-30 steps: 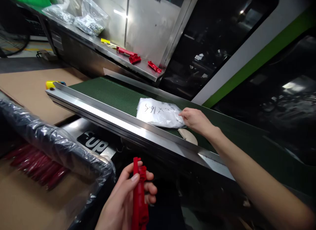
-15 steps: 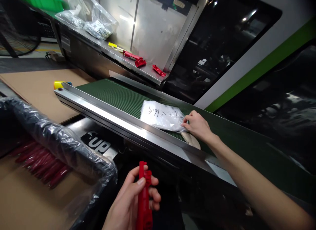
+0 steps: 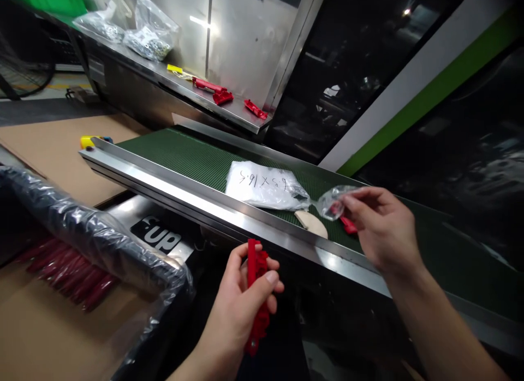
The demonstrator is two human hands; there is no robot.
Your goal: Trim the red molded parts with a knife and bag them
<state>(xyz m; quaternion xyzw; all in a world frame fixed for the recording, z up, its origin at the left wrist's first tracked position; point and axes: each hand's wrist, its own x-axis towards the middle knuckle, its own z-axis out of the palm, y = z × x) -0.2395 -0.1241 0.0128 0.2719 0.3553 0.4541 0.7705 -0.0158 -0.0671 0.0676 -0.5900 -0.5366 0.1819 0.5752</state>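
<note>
My left hand (image 3: 241, 293) is closed around a red plastic part (image 3: 258, 310), held upright in front of the conveyor's near rail. Over the green conveyor belt (image 3: 172, 152), my right hand (image 3: 385, 228) pinches a small clear plastic bag (image 3: 332, 202). To its left lies a white packet of plastic bags (image 3: 262, 185) with handwritten figures on it. Another red part (image 3: 349, 225) shows on the belt just beneath my right fingers, partly hidden by them. A beige curved piece (image 3: 311, 224) rests between the packet and the near rail.
A box lined with clear plastic (image 3: 164, 261) stands at lower left with several bagged red parts (image 3: 69, 272) inside. The metal rail (image 3: 204, 198) edges the belt. On the shelf behind lie red parts (image 3: 208, 86) and bags of small metal pieces (image 3: 149, 42). A dark machine door rises at right.
My right hand has moved right from the packet, drawing a clear bag away with it. My left hand has risen and shifted right with the red part, which has turned slightly.
</note>
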